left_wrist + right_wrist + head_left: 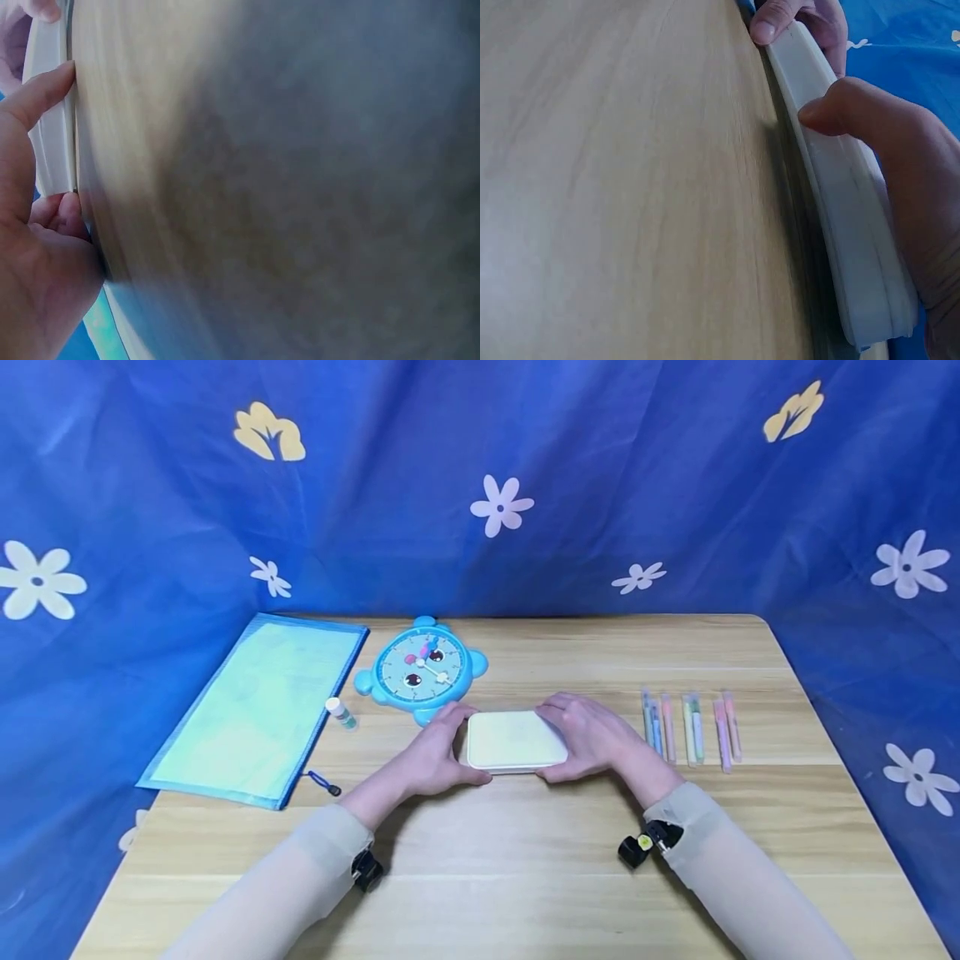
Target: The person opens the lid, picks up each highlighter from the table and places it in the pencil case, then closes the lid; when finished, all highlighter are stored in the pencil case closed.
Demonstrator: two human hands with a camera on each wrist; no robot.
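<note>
A white, round-cornered box with a pale cream top [516, 739] is at the middle of the table, between both hands. My left hand [435, 756] grips its left end, thumb on the near side and fingers round the far side. At the right end my right hand [588, 739] holds it the same way. In the right wrist view the box's white side [847, 225] shows with a dark shadow beneath; whether it rests fully on the table I cannot tell. The left wrist view shows the left thumb [49, 90] against the box's side.
Behind the left hand lies a blue bear-shaped toy clock [422, 667]. To the left are a small white-capped bottle [341, 713] and a blue-edged zip pouch [255, 710]. Several pastel pens [693, 729] lie right of the right hand. A blue curtain [420, 485] hangs behind the table.
</note>
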